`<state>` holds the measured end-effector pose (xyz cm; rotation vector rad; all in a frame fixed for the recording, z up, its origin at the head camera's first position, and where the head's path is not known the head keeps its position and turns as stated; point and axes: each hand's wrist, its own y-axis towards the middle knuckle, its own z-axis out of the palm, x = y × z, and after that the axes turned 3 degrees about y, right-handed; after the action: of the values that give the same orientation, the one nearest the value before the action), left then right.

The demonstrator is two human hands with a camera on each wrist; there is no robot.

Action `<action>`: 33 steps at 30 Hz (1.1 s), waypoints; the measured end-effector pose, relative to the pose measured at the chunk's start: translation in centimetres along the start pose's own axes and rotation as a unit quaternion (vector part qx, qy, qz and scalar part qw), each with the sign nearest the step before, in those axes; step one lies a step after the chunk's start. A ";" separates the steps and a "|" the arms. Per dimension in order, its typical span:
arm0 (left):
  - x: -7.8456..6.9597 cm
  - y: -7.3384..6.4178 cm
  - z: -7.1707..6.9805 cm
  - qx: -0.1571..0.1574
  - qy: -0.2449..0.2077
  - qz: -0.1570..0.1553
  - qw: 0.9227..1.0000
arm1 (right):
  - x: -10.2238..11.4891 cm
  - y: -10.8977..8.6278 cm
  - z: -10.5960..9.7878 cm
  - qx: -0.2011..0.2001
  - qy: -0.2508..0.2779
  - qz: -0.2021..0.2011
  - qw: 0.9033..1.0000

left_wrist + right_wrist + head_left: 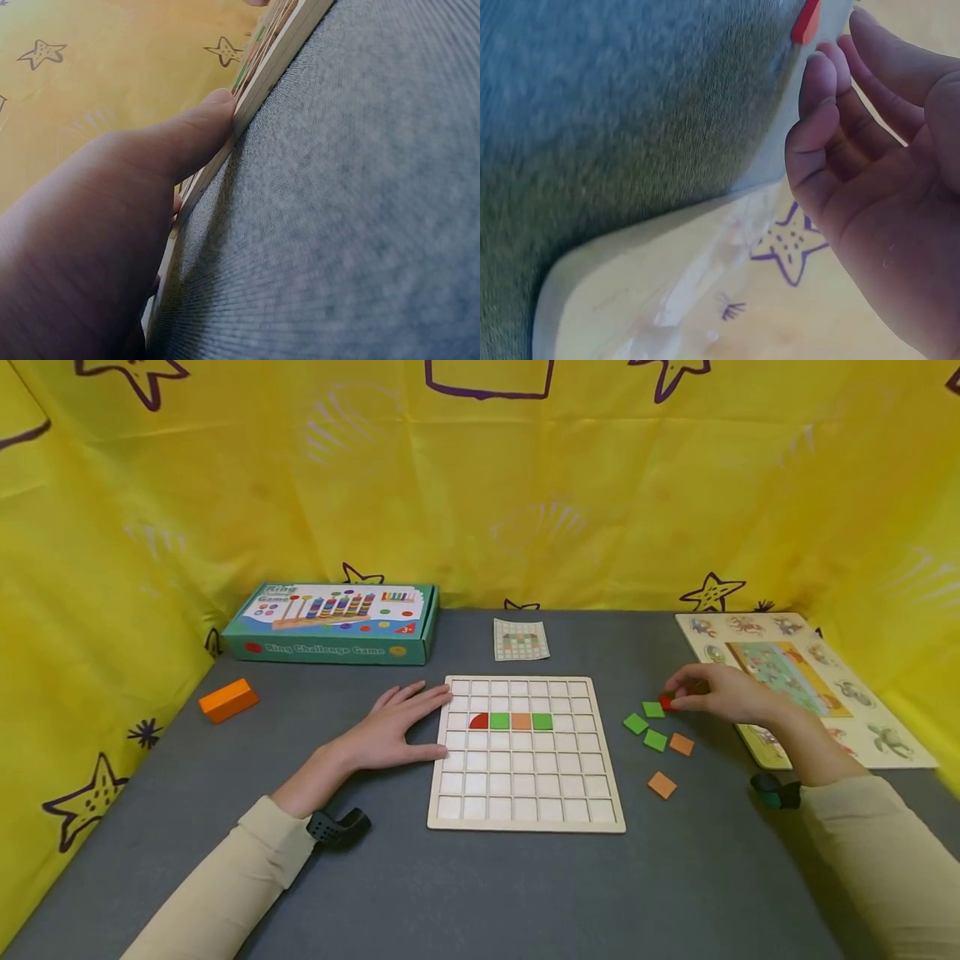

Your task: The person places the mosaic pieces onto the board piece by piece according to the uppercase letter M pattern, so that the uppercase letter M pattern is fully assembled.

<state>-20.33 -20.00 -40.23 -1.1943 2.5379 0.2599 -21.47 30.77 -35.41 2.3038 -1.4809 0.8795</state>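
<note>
The red tile [667, 702] lies on the grey table [375, 893], just beyond the tips of the thumb and forefinger of the right hand [716, 693]. In the right wrist view the fingers are seen bent, with a narrow gap left between thumb and forefinger, and the tile is seen outside this gap, just past the fingertips. No hold on the tile is shown; whether it is lightly touched cannot be told.

Close to the tile, three green tiles [655, 741] are placed in a loose group, and one of them is almost reached by the red one. Two orange tiles [662, 786] are found nearer to the person, one beside the green group and one a little apart.

By the left hand [386, 732], the left edge of the board [525, 827] is touched. Its fingers are stretched out, the thumb is spread wide from them, and nothing is gripped. In the third row of the board, a curved red piece [480, 721], a green square [499, 721], an orange square [521, 721] and another green square are set side by side.

Behind the board a pattern card [521, 640] is laid. A puzzle [892, 735] is partly covered by the right forearm, and a box [330, 650] is placed at the far left, behind an orange block [228, 701].
</note>
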 end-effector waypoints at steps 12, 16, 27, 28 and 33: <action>0.0 -0.4 -0.3 -0.005 -0.003 0.001 1.000 | -0.2 0.9 0.1 0.015 -0.012 0.009 1.000; -0.2 -0.2 -0.3 -0.005 -0.005 0.004 1.000 | -0.3 1.0 0.2 0.013 -0.019 0.009 1.000; -0.4 0.1 -0.2 -0.001 -0.006 0.002 1.000 | -0.4 0.9 0.4 0.014 -0.026 -0.002 1.000; -0.4 0.0 -0.2 -0.001 -0.006 0.002 1.000 | -0.4 0.9 0.4 0.012 -0.026 -0.003 1.000; -0.1 -0.1 -0.2 -0.002 -0.004 0.003 1.000 | -0.4 1.0 0.4 0.005 -0.027 -0.005 1.000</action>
<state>-20.23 -20.01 -40.01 -1.1851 2.5350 0.2715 -22.33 30.38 -36.03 2.3571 -1.4884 0.8295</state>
